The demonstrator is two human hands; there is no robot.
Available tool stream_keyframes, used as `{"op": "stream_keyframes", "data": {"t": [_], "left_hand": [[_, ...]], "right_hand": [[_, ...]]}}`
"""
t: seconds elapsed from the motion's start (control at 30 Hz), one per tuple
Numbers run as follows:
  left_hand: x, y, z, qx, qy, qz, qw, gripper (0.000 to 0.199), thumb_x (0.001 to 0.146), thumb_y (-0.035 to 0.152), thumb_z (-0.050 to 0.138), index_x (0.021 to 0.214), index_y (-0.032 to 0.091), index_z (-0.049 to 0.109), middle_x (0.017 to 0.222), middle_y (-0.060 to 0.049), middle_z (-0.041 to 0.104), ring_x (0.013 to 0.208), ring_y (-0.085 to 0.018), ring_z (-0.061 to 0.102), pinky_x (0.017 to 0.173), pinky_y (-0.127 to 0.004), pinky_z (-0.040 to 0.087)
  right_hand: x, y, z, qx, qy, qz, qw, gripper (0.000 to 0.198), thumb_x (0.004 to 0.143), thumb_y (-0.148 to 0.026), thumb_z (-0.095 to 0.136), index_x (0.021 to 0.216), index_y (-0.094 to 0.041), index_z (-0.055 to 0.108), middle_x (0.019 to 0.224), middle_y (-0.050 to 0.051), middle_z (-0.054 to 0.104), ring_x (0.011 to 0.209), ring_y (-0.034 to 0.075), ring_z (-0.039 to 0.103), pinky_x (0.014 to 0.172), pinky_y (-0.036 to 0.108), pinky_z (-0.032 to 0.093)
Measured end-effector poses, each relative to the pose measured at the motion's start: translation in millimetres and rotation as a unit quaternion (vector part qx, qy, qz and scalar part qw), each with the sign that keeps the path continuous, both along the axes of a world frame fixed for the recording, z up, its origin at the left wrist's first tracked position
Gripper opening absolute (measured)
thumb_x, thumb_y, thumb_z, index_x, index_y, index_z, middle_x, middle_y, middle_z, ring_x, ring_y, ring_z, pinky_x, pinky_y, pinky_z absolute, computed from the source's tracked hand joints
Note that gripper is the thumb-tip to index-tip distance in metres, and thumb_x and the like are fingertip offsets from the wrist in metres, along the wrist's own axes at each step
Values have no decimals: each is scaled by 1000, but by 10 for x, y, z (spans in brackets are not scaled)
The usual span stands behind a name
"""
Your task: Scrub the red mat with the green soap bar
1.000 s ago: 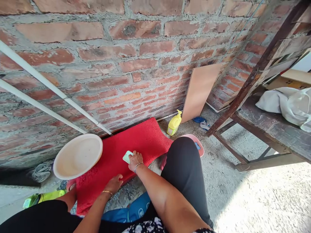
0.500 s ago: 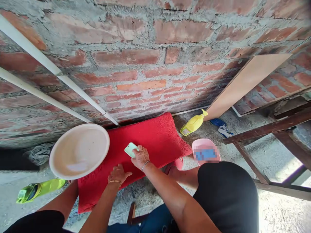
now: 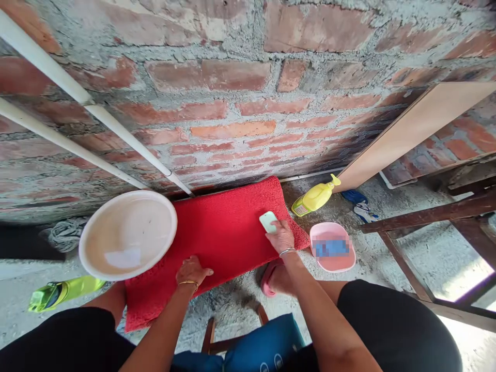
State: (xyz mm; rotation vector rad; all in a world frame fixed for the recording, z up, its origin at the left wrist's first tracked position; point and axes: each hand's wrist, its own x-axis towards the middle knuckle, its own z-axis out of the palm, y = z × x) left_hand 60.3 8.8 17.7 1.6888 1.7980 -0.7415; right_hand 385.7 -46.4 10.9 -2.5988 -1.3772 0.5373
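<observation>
Right hand: right hand (image 3: pixel 282 236) clamped on pale green block (image 3: pixel 267 221), fingers over its near end, bracelet at wrist
Pale green block: flat on red mat (image 3: pixel 225 222), near the mat's right edge, far end sticking out past the fingers
Left hand: left hand (image 3: pixel 192 270) palm down on red mat, thumb spread from the fingers, by the front edge, left of middle; bracelet here too
White basin: white basin (image 3: pixel 127 232) covers the mat's back left corner, overhangs the left edge
Yellow pump bottle: yellow pump bottle (image 3: pixel 315 198) on floor, just off the mat's back right corner
Pink tub: pink tub (image 3: pixel 333 266) on floor beside the mat's front right corner; blue thing inside pixelated, cannot tell what
Green bottle: green bottle (image 3: pixel 65 293) on floor, past the mat's left edge
Behind: brick wall (image 3: pixel 232 77) along the mat's back edge, tan board (image 3: pixel 418 129) leaning on the right
</observation>
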Motion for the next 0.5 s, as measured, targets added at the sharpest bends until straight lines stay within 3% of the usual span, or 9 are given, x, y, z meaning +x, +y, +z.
{"op": "stream_keyframes", "data": {"t": [0.1, 0.2, 0.4, 0.5], "left_hand": [[-3, -2, 9, 13, -16, 12, 1000, 57, 66, 49, 74, 111, 18, 58, 118, -19, 64, 107, -34, 63, 84, -41, 50], [-4, 6, -6, 19, -26, 20, 999, 59, 62, 46, 77, 109, 16, 58, 117, -20, 64, 106, -34, 64, 84, -41, 51], [-26, -18, -75, 37, -47, 43, 997, 58, 57, 42, 81, 104, 14, 60, 114, -24, 64, 104, -37, 64, 83, -43, 50], [-42, -40, -94, 47, -61, 55, 996, 57, 56, 41, 81, 102, 15, 60, 114, -23, 64, 104, -38, 64, 84, -43, 50]], "right_hand": [[252, -103, 3, 26, -5, -92, 995, 45, 68, -35, 72, 111, -26, 62, 113, 6, 52, 93, 20, 56, 85, 34, 45], [113, -63, 42, 45, -20, -103, 993, 47, 72, -37, 70, 116, -22, 61, 114, 10, 53, 96, 23, 56, 86, 35, 45], [-911, 275, 35, 22, 33, 122, 992, 44, 73, -37, 70, 115, -27, 62, 117, 6, 55, 100, 21, 54, 91, 33, 42], [-1180, 392, 15, 0, 41, 206, 978, 47, 73, -37, 71, 118, -27, 61, 123, 7, 53, 105, 22, 53, 94, 34, 40]]}}
